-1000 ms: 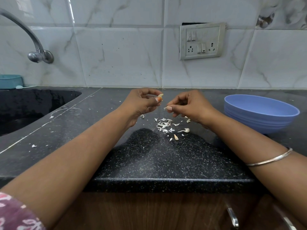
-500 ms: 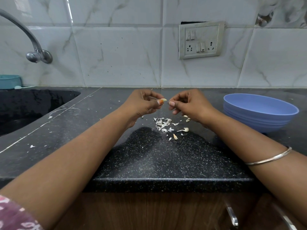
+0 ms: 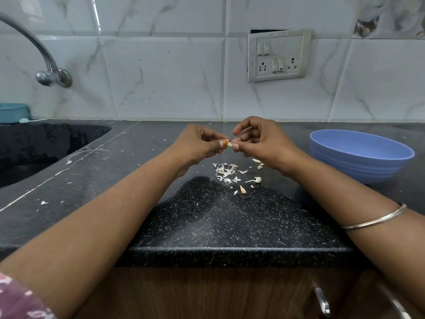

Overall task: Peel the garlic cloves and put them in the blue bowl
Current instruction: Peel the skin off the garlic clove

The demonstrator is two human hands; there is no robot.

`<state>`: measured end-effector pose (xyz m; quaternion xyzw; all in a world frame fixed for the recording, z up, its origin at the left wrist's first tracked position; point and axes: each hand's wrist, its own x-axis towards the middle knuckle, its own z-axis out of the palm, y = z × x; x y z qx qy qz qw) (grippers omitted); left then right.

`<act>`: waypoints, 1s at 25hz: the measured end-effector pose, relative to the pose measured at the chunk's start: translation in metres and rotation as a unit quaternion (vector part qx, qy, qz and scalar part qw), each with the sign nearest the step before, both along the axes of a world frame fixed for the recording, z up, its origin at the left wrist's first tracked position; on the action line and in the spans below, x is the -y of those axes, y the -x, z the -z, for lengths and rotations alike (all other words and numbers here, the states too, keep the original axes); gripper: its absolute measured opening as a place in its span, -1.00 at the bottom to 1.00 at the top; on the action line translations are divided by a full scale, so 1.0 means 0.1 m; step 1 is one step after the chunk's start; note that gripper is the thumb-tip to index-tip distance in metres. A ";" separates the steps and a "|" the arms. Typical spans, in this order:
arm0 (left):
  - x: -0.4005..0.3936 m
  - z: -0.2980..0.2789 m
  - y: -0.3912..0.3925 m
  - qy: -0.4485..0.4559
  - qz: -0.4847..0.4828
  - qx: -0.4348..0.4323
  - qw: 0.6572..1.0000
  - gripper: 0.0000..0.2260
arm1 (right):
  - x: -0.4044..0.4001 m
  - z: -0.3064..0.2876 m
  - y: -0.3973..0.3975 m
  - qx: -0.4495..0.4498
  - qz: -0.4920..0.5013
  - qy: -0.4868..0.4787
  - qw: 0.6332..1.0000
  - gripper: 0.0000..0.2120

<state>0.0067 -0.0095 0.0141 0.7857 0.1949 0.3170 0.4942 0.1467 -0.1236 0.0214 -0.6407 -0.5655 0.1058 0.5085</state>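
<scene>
Sink (image 3: 41, 153) at far left, black, set into the dark speckled counter (image 3: 230, 226); a few stray flecks of skin lie on the counter beside it.

Left hand (image 3: 197, 146) held above the counter, fingers curled, thumb and forefinger pinching one end of a small garlic clove (image 3: 229, 144). Right hand (image 3: 262, 143) meets it from the other side, fingertips nipping the same clove, remaining fingers curled. Clove is between the two hands, off the counter, mid-peel by the look of it; whether any skin remains on it is too small to tell.

Below the hands: a pile of peel scraps (image 3: 226, 172), white and papery, on the counter. Near it, three loose pieces: one clove with a long tail (image 3: 257, 180), one small pointed clove (image 3: 242, 189), and a couple of pale bits (image 3: 258, 164) half hidden just beside the right wrist. Cannot tell if these are peeled.

Blue bowl (image 3: 361, 155) at right, well apart from the hands, on the counter. Its visible inner wall shows no cloves; the bottom is hidden by the near rim.

Judgement: peeling under way, several skins off already, transfer to the bowl mostly or wholly outstanding. Loose cloves on the counter remain to be dealt with.
</scene>
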 end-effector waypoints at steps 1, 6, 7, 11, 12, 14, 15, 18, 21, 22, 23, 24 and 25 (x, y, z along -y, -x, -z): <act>0.00 0.00 0.00 -0.001 -0.003 0.000 1.000 -0.94 | 0.00 0.00 0.00 0.001 0.001 0.000 1.000 -0.78; 0.01 -0.01 0.00 -0.003 -0.003 0.000 1.000 -0.92 | 0.01 0.00 0.01 0.006 0.004 0.001 1.000 -0.77; 0.01 -0.01 0.00 -0.005 -0.001 0.000 1.000 -0.92 | 0.01 0.01 0.01 0.007 0.002 0.003 1.000 -0.77; 0.05 -0.02 0.00 -0.010 0.011 -0.002 1.000 -0.92 | 0.00 0.02 0.01 0.004 -0.008 0.011 1.000 -0.75; 0.05 -0.02 0.00 -0.010 0.011 0.000 1.000 -0.92 | 0.00 0.02 0.01 0.005 -0.008 0.016 1.000 -0.76; 0.05 -0.01 0.00 -0.002 0.008 0.009 1.000 -0.93 | -0.01 0.02 0.01 0.009 -0.004 0.021 1.000 -0.80; 0.05 -0.01 0.00 -0.001 0.006 0.012 1.000 -0.93 | -0.01 0.02 0.01 0.012 -0.002 0.021 1.000 -0.83; 0.03 -0.01 -0.01 -0.028 0.001 0.009 1.000 -0.93 | -0.03 0.03 0.00 -0.003 -0.002 0.024 1.000 -0.91; 0.03 -0.02 0.00 -0.070 -0.005 0.002 0.998 -0.93 | -0.03 0.03 0.00 -0.048 -0.013 0.021 0.999 -0.91; 0.04 -0.02 0.00 -0.081 -0.008 0.001 0.997 -0.93 | -0.02 0.03 0.00 -0.064 -0.017 0.018 0.998 -0.88; 0.04 -0.02 0.00 -0.091 -0.010 0.000 0.996 -0.92 | -0.01 0.03 0.00 -0.079 -0.021 0.016 0.997 -0.86; 0.05 -0.02 0.00 -0.100 -0.012 0.000 0.995 -0.92 | -0.01 0.03 0.01 -0.090 -0.024 0.016 0.996 -0.84; 0.06 -0.03 0.00 -0.108 -0.013 -0.001 0.994 -0.92 | -0.01 0.02 0.01 -0.101 -0.025 0.015 0.994 -0.84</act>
